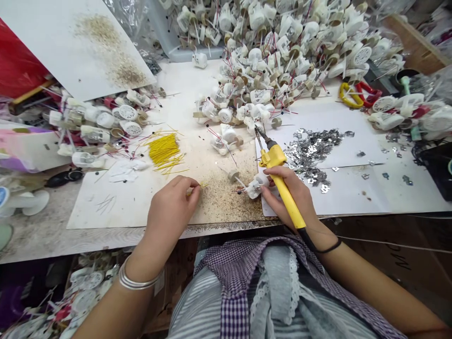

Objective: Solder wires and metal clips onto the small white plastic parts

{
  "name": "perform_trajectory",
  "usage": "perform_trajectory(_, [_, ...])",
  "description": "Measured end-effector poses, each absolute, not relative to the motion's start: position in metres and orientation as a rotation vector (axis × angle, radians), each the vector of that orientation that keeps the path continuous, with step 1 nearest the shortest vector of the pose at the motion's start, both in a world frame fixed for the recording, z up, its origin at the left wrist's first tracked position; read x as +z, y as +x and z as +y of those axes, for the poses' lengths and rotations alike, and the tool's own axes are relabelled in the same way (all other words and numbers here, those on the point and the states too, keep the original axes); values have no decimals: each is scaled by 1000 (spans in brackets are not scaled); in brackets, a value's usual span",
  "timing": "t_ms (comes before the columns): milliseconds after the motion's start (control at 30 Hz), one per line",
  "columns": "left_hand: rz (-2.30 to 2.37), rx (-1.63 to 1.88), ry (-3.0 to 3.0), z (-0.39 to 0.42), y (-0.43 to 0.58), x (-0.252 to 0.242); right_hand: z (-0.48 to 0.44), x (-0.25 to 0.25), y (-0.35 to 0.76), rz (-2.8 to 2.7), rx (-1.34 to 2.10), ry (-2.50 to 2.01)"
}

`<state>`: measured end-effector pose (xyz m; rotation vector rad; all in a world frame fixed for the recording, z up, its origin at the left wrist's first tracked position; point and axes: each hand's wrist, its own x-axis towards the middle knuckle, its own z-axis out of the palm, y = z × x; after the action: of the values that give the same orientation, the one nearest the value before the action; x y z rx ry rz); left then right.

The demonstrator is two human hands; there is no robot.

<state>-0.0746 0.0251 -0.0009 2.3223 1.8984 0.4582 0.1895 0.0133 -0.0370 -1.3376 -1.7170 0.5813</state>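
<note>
My left hand (173, 200) is closed in a pinch above the white board, with short yellow wire ends (204, 185) poking out past the fingertips. Across my right palm lies a yellow soldering iron (287, 195), its metal tip pointing away from me. The thumb and fingers of my right hand (294, 190) also touch a small white plastic motor unit (254, 187) with a shaft and a round disc. Beyond my left hand rests a bundle of cut yellow wires (164, 149). Another white unit with red and black leads (226, 139) lies farther out, between the hands.
A large heap of white units (282, 52) fills the back, and a smaller pile (102, 120) sits at left. Shiny metal tabs (312, 150) lie on white sheets at right. Yellow-handled and red-handled tools (353, 95) are beyond them. Brown crumbs (229, 200) cover the board's front.
</note>
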Motion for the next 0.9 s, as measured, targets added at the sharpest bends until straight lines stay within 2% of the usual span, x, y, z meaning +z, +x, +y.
perform_trajectory(167, [1705,826,1829,12,-43,1,14,-38,188,-1716,588,-1329])
perform_trajectory(367, [1396,932,1833,11,-10,1,13,-36,184,-1733,593,-1311])
perform_trajectory(533, [1335,868,1931,16,0,2,5,-28,181,-1702,536,-1237])
perform_trajectory(733, [1331,714,1821,19,3,1,2,-26,175,-1601,858,-1149])
perform_trajectory(900, [1381,637,1673,22,-2,1,-5,-32,176,-1563,938,-1149])
